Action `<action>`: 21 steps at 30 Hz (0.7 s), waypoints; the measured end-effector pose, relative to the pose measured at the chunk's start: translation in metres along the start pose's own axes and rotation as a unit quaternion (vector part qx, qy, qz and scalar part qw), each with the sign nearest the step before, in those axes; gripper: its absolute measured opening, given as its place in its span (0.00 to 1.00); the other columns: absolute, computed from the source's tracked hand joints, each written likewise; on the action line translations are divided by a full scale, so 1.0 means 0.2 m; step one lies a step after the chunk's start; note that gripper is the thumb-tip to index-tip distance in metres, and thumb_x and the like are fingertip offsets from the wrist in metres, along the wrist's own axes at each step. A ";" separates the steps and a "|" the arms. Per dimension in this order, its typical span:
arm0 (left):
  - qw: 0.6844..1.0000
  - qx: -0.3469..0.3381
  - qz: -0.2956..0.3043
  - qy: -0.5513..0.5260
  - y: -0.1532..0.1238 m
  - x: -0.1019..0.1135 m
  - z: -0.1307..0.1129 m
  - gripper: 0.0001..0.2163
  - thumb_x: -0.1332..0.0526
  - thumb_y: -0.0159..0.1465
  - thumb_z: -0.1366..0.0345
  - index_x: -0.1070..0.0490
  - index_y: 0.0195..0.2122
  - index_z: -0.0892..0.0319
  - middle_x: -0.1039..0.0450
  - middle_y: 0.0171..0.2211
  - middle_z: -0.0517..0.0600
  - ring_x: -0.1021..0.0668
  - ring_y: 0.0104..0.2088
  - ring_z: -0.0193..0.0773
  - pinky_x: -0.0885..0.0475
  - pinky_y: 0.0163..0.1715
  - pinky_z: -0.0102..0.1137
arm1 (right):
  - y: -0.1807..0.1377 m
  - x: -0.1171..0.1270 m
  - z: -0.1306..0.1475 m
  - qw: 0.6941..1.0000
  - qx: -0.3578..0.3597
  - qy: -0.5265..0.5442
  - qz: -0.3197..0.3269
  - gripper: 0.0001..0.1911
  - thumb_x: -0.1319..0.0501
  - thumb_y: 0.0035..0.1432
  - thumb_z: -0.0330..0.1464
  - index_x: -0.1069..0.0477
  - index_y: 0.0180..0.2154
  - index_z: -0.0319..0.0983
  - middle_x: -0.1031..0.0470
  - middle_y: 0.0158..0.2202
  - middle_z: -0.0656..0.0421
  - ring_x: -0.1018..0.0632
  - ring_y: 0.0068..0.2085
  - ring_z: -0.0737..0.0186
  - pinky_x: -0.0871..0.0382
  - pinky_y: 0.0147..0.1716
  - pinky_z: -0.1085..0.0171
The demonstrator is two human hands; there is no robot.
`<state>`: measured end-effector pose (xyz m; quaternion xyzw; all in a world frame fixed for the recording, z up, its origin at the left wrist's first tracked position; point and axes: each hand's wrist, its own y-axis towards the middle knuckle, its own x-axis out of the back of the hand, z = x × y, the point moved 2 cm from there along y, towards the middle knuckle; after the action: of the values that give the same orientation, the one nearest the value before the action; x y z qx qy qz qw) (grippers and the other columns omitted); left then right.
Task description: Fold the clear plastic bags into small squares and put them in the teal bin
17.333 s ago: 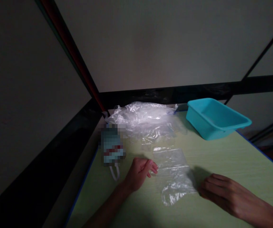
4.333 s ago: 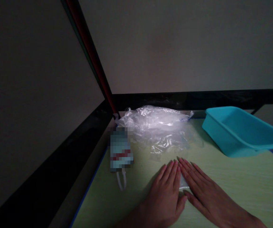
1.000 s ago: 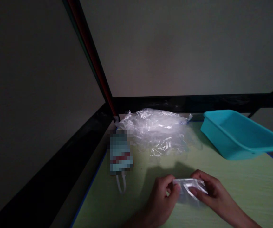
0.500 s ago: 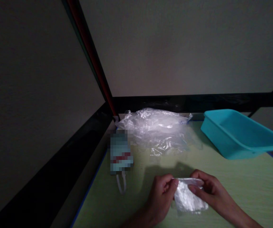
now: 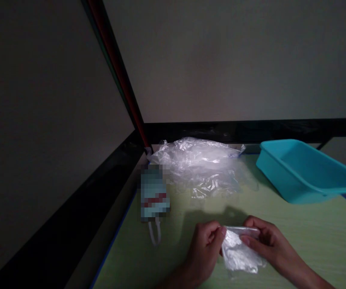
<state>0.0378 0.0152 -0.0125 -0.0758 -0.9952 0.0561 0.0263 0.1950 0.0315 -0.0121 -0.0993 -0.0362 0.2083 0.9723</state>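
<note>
Both of my hands hold a small folded clear plastic bag just above the pale green table. My left hand pinches its upper left corner with curled fingers. My right hand grips its upper right edge, thumb on the front face. The bag hangs down between the hands, crumpled and whitish.
A heap of clear plastic bags lies at the back of the table. A turquoise plastic tub stands at the back right. A blurred-out tag with a white cord rests at the left edge. Dark frame bars and a wall rise behind.
The bag lay spread flat, then both palms pressed it folded. Both hands have since lifted it, and over the last second its lower part has dropped open to hang between them.
</note>
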 end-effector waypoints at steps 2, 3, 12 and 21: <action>1.000 0.004 0.001 -0.008 0.00 0.00 0.01 0.22 0.48 0.56 0.45 0.49 0.18 0.58 0.52 0.17 0.41 0.42 0.20 0.28 0.49 0.19 0.24 | 0.00 0.00 0.00 1.000 0.001 0.007 0.001 0.20 0.38 0.47 0.47 0.42 0.23 0.39 0.46 0.17 0.68 0.44 0.19 0.73 0.53 0.17 0.71; 1.000 0.006 0.001 -0.011 0.00 0.00 0.02 0.22 0.48 0.56 0.45 0.49 0.18 0.58 0.52 0.17 0.41 0.41 0.20 0.28 0.48 0.19 0.24 | 0.00 0.00 0.00 1.000 0.003 0.010 0.001 0.20 0.38 0.47 0.47 0.42 0.23 0.39 0.45 0.17 0.68 0.44 0.19 0.73 0.53 0.17 0.71; 0.998 -0.005 0.023 -0.055 0.00 0.00 -0.01 0.08 0.43 0.56 0.63 0.43 0.28 0.59 0.40 0.23 0.43 0.35 0.24 0.29 0.43 0.23 0.23 | 0.00 0.00 0.04 0.999 0.000 0.013 -0.036 0.21 0.37 0.43 0.48 0.41 0.22 0.39 0.45 0.16 0.68 0.43 0.18 0.72 0.52 0.17 0.71; 0.999 -0.032 0.001 -0.035 -0.01 -0.01 -0.04 0.15 0.46 0.53 0.74 0.44 0.42 0.58 0.33 0.30 0.46 0.30 0.29 0.32 0.40 0.25 0.24 | 0.01 0.01 0.06 0.998 0.008 0.002 -0.062 0.22 0.37 0.42 0.49 0.41 0.21 0.39 0.44 0.16 0.67 0.43 0.18 0.72 0.51 0.16 0.71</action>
<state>0.0392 0.0134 -0.0051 -0.0756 -0.9967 0.0271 -0.0109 0.1943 0.0354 0.0003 -0.0898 -0.0392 0.1481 0.9841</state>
